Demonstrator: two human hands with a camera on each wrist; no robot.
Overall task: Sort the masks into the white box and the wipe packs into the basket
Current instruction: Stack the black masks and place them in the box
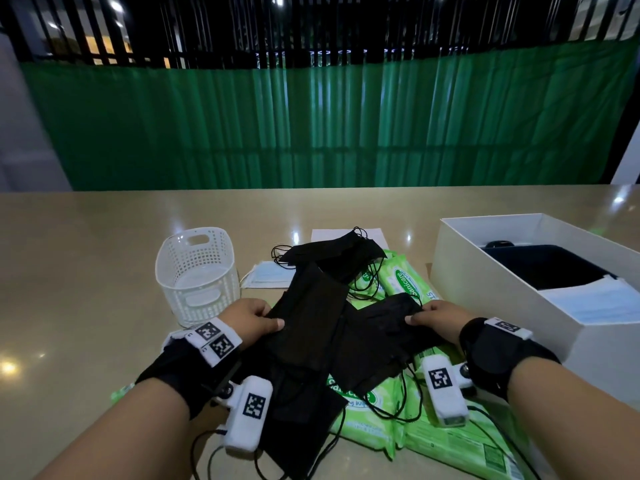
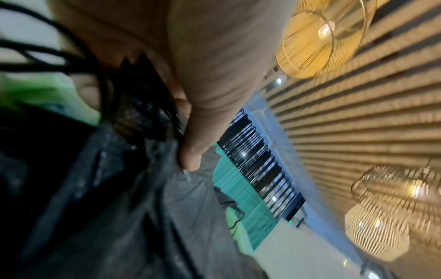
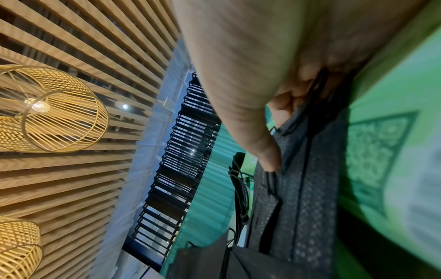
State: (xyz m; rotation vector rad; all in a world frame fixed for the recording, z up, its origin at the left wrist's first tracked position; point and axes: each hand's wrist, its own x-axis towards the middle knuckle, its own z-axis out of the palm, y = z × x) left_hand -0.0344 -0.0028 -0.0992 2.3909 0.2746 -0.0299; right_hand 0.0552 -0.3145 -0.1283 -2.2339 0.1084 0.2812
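Several black masks (image 1: 311,317) lie heaped over green wipe packs (image 1: 405,278) in the middle of the table. My left hand (image 1: 254,318) pinches the left edge of one black mask, thumb on top; the left wrist view shows the thumb (image 2: 190,151) pressed on the dark fabric (image 2: 119,198). My right hand (image 1: 438,317) pinches the edge of another black mask (image 1: 384,320); the right wrist view shows its thumb (image 3: 267,156) on the dotted black fabric (image 3: 300,188). The white basket (image 1: 197,275) stands at left, holding nothing. The white box (image 1: 485,282) at right holds a blue mask (image 1: 595,299).
A blue mask (image 1: 268,273) lies flat beside the basket, and a white sheet (image 1: 325,233) lies behind the heap. More green wipe packs (image 1: 446,441) sit near the front edge under my right wrist. A green curtain (image 1: 311,123) hangs behind the table.
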